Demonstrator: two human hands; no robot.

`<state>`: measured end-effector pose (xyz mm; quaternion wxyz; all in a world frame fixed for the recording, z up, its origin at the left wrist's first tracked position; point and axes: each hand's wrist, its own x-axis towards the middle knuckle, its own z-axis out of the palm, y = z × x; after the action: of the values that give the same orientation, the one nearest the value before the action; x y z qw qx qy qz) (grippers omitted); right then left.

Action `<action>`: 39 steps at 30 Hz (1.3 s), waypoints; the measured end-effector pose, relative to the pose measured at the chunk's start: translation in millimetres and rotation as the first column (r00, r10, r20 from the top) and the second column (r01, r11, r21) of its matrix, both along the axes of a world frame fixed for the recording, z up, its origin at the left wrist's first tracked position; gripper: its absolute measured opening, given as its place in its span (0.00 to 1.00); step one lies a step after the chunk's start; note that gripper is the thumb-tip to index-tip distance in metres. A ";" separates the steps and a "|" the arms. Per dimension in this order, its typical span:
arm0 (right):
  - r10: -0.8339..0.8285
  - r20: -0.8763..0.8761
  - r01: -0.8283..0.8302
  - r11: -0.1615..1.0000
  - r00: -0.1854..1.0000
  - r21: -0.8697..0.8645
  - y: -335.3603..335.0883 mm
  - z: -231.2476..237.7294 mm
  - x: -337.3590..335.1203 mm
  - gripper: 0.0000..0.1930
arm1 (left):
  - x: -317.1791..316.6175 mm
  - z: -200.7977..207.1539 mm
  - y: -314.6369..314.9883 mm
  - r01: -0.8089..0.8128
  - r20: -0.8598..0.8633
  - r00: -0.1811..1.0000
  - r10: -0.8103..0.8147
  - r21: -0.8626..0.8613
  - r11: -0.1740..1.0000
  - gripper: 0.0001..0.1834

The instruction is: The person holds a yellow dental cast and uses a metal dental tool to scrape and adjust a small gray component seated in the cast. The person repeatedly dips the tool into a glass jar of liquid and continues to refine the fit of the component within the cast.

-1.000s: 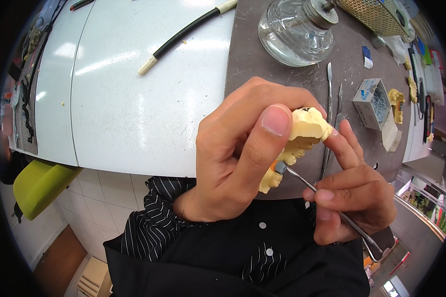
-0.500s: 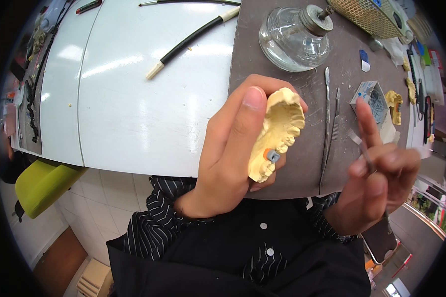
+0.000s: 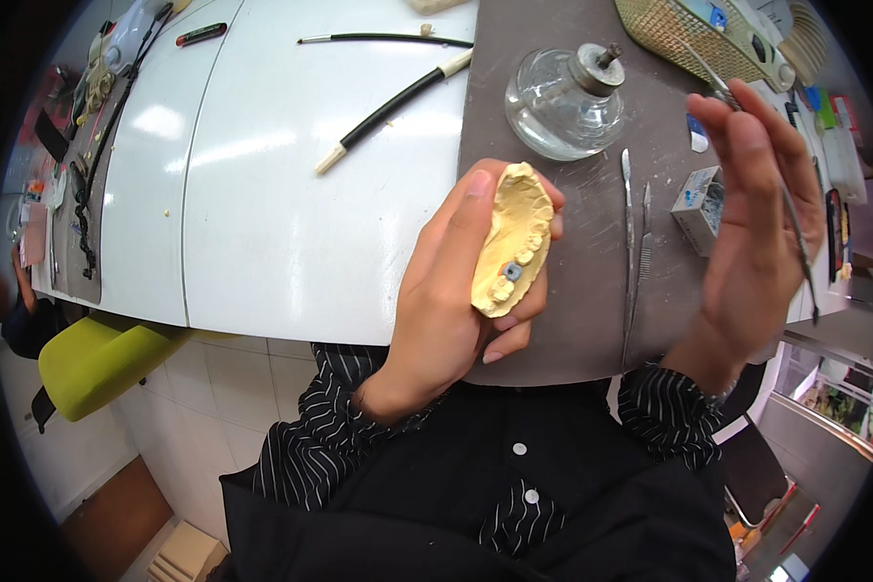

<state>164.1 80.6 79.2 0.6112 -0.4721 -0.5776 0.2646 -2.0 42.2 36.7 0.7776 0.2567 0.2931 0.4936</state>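
A white table (image 3: 272,194) runs out of view at the top, and its edge partly hides a yellow-green chair (image 3: 107,364). On the table is a grey mat (image 3: 572,330). The mesh basket (image 3: 689,39) is cut off by the top edge. The person's right hand (image 3: 757,233) is raised, its fingers fairly straight and loosely together around a thin metal tool; exactly which fingers press on it is hard to make out. The left hand (image 3: 446,272) is curled firmly around a tooth model, thumb along its near side, most of the other fingers hidden behind it. A glass burner (image 3: 561,112) stands on the mat beyond the left hand. The yellow tooth model (image 3: 519,218) is held tilted above the mat, well apart from the right hand. Behind the right hand, a small box (image 3: 694,213) is partly covered. The metal tool (image 3: 720,84) slants through the right hand, its middle hidden by fingers, both ends clear of the model. A small grey block (image 3: 512,273) sits in the model's row of teeth.
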 end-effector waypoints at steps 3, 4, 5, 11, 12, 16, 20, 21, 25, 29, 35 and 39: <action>0.050 -0.074 -0.053 0.998 0.996 -0.033 2.2 -14.1 -3.2 0.10 | 2.0 0.4 -0.5 -0.024 -0.034 0.999 0.024 -0.001 1.000 0.21; 0.091 -0.078 -0.092 0.995 0.993 -0.022 3.9 -18.6 -1.5 0.09 | 3.6 1.0 -0.4 -0.032 -0.038 0.999 0.032 0.002 0.999 0.22; 0.083 -0.091 -0.085 0.996 0.992 -0.015 4.2 -19.1 -2.1 0.08 | 4.4 1.6 -0.9 -0.041 -0.045 0.998 0.041 0.001 0.999 0.23; 0.073 -0.103 -0.074 0.997 0.992 -0.001 6.8 -18.5 -8.9 0.04 | 4.0 1.3 -1.9 -0.056 -0.054 0.997 0.056 0.006 0.998 0.28; 0.071 -0.089 -0.072 0.997 0.993 0.000 6.1 -18.0 -9.1 0.04 | 4.2 1.0 -2.4 -0.064 -0.049 0.997 0.064 0.003 0.998 0.29; 0.064 -0.123 -0.064 0.998 0.990 0.004 7.2 -20.4 -6.4 0.04 | 8.4 -3.3 0.0 -0.072 0.011 0.997 0.072 -0.010 0.997 0.28; 0.075 -0.141 -0.073 0.997 0.987 0.016 7.8 -19.2 -6.7 0.04 | 9.1 -2.5 -1.2 -0.101 0.018 0.995 0.101 0.015 0.995 0.25; 0.079 -0.140 -0.078 0.997 0.987 0.017 7.9 -19.9 -7.2 0.04 | 10.2 -1.0 -1.7 -0.129 0.011 0.992 0.129 0.005 0.992 0.25; 0.078 -0.145 -0.077 0.997 0.986 0.010 8.2 -19.9 -6.7 0.04 | 7.4 -6.7 -1.7 -0.112 0.059 0.992 0.108 0.072 0.991 0.21; 0.067 -0.159 -0.066 0.998 0.985 0.014 7.6 -20.6 -7.2 0.04 | 6.9 -7.0 -1.6 -0.103 0.076 0.992 0.096 0.095 0.990 0.18; 0.076 -0.193 -0.074 0.997 0.978 0.021 7.5 -22.9 -9.3 0.04 | 12.9 0.2 -3.1 -0.194 -0.054 0.978 0.200 0.099 0.976 0.21; 0.064 -0.185 -0.063 0.998 0.981 0.011 7.1 -20.4 -8.5 0.05 | 17.8 -3.6 -3.3 -0.187 -0.117 0.971 0.211 0.189 0.964 0.25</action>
<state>155.6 87.7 58.8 0.6547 -0.4251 -0.5337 0.3253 15.7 38.9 33.1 0.6764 0.3268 0.3247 0.5746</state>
